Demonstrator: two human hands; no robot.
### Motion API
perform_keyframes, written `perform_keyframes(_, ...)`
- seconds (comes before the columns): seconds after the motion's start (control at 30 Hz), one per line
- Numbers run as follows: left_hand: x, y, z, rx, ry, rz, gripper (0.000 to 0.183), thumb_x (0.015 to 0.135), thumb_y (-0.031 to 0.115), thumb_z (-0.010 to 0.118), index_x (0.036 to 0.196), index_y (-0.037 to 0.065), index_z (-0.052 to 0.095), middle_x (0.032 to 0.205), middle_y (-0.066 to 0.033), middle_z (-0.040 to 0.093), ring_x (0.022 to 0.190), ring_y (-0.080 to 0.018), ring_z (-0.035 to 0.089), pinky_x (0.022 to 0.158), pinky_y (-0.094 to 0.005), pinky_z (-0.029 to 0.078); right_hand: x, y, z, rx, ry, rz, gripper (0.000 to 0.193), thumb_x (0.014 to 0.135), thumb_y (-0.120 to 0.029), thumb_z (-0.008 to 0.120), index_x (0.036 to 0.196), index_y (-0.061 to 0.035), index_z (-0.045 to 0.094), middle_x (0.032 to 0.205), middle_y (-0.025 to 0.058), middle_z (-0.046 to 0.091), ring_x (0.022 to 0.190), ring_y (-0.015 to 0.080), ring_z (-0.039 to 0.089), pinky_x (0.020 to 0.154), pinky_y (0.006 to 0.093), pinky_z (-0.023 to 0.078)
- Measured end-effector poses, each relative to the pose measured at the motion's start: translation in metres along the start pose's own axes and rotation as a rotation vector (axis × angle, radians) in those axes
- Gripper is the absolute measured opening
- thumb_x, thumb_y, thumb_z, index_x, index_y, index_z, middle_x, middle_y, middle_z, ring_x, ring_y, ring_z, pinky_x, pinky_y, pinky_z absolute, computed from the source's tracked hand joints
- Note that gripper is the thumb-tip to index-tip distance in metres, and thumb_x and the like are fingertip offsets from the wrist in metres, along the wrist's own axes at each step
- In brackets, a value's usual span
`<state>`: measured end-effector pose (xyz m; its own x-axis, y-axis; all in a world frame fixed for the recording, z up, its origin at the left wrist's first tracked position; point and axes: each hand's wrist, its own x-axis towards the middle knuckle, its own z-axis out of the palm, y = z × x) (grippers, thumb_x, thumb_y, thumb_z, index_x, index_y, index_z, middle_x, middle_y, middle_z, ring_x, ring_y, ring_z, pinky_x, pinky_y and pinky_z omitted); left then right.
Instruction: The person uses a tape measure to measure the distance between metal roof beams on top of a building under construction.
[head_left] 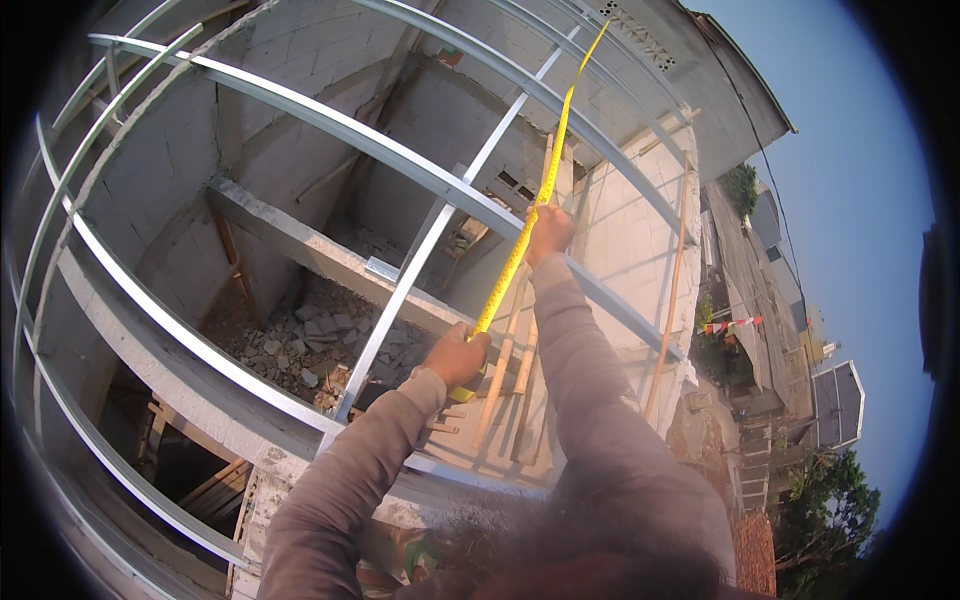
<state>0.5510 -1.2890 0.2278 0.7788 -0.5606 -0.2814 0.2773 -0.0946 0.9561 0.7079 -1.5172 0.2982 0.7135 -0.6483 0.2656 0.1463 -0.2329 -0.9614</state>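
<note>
- Head view: the left hand is closed in a fist at the near end of the yellow tape measure; its fingertips are too small to tell apart.
- The right hand is farther out along the same strip, fingers curled in and pinching it by its edge.
- The tape measure runs away from the left hand, through the right hand, and up over the metal beams, narrowing toward the top of the view.
- A small yellow piece shows just below the left hand; whether it is the tape's case cannot be told.
- Both forearms wear brownish sleeves and reach in from the lower edge.
- The beams cross above open rooms with grey block walls.
- Below the beams, broken rubble lies beside a concrete beam.
- Wooden poles lean near the left hand, lower down.
- At the right are a leafy tree, red-and-white bunting and blue sky.
</note>
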Motion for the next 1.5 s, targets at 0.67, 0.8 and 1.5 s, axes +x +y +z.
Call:
perform_keyframes(0.67,-0.116,0.147,0.020,-0.092,-0.053,0.003,0.037,0.093,0.033,0.057,0.109,-0.001,0.059,0.094,-0.0093,0.064,0.088,-0.0174,0.058,0.080,-0.0318,0.046,-0.022,-0.168,-0.033,0.129,0.006,-0.048,0.016,0.091,-0.010,0.059,0.093,0.0030,0.068,0.078,0.0096,0.068,0.067,0.0150,0.060,0.061,0.0296,0.046)
perform_keyframes(0.8,-0.111,0.141,0.023,-0.077,-0.065,0.029,0.039,0.093,0.033,0.057,0.110,-0.001,0.060,0.097,-0.0104,0.064,0.091,-0.0176,0.058,0.081,-0.0323,0.046,-0.016,-0.166,-0.038,0.140,0.008,-0.060,0.016,0.091,-0.010,0.059,0.094,0.0028,0.068,0.079,0.0096,0.068,0.067,0.0151,0.060,0.062,0.0298,0.047)
perform_keyframes(1.5,-0.017,-0.029,0.020,0.036,0.112,-0.114,0.034,0.091,0.027,0.060,0.109,-0.001,0.060,0.090,-0.0088,0.064,0.084,-0.0181,0.058,0.077,-0.0323,0.047,-0.010,0.000,-0.012,0.258,0.012,0.382,0.011,0.091,-0.003,0.054,0.099,0.0009,0.062,0.076,0.0107,0.063,0.058,0.0187,0.058,0.051,0.0333,0.049)
